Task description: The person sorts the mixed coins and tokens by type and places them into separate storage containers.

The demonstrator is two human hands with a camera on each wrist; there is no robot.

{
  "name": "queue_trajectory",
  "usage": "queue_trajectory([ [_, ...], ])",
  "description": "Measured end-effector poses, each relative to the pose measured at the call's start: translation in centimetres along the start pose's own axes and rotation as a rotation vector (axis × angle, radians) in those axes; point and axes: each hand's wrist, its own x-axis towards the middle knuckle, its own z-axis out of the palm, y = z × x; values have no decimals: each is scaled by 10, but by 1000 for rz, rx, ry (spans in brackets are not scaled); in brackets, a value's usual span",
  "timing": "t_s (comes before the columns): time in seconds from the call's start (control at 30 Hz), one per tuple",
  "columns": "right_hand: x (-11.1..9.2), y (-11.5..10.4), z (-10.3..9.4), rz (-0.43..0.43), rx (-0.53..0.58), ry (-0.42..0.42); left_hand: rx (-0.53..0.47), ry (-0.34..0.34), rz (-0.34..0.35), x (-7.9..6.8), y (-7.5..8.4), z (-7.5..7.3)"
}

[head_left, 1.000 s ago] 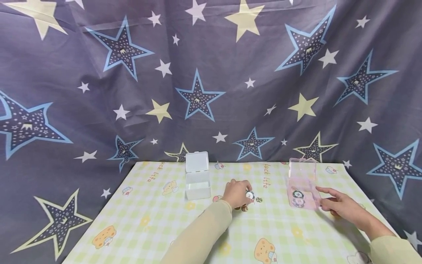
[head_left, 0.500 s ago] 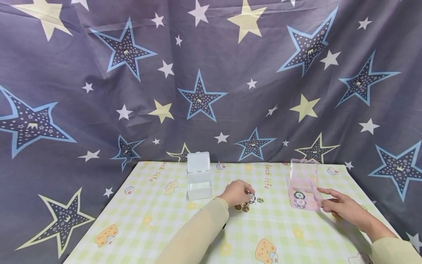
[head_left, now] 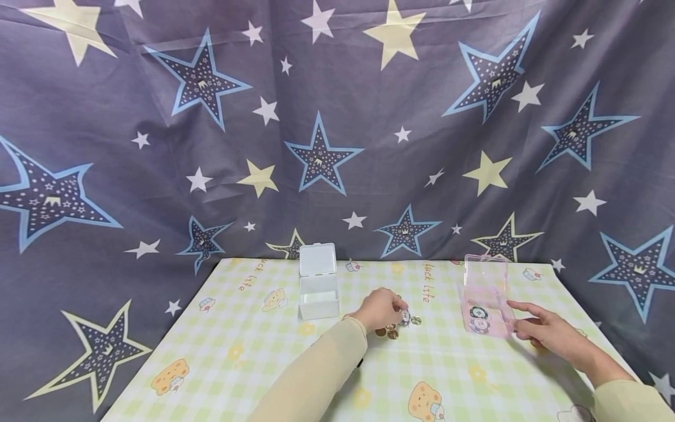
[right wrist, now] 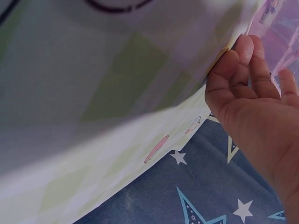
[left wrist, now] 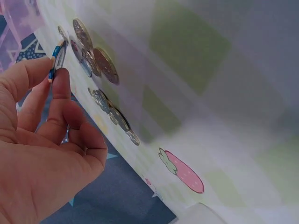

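My left hand (head_left: 378, 308) pinches a poker chip (head_left: 405, 317) between thumb and fingers, just above the table. In the left wrist view the chip (left wrist: 58, 60) is seen nearly edge-on, with a blue and pale rim. Several gold-coloured coins (head_left: 392, 334) lie beneath and beside that hand; the left wrist view shows more coins (left wrist: 106, 65). My right hand (head_left: 551, 335) touches the right side of an open, see-through pink box (head_left: 501, 328), its index finger stretched along it. Inside the box are a green chip (head_left: 478, 312) and a pale chip (head_left: 479, 326).
A white box (head_left: 319, 309) with its lid raised stands left of the coins. The table bears a green-and-white checked cloth (head_left: 295, 375) with cartoon prints. Behind it hangs a dark curtain (head_left: 358, 88) with stars.
The left hand keeps hold of the poker chip and has lifted back slightly, uncovering more coins. The chip's face has turned a little. The right hand stays at the pink box.
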Motion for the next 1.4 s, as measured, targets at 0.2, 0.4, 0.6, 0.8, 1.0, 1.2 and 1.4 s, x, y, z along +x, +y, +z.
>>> queue_trajectory([
  [0.2, -1, -2, 0, -4, 13, 0, -147, 25, 1, 4, 10, 2],
  [0.4, -2, -5, 0, 0, 20, -5, -325, 38, -47, 7, 28, 10],
  [0.6, -3, -5, 1, 6, 8, -2, -388, 73, -24, 12, 49, 22],
  [0.8, -1, -3, 2, 0, 18, -9, -435, 101, -7, 13, 70, 35],
  [1.0, 0, -1, 2, -8, 15, -4, -427, 110, 1, 15, 81, 44],
  [1.2, 1, 0, 0, -5, 6, -3, -433, 125, -11, 17, 85, 49],
  [1.4, 1, 2, 0, 6, 10, -3, -460, 149, -7, 16, 91, 56],
])
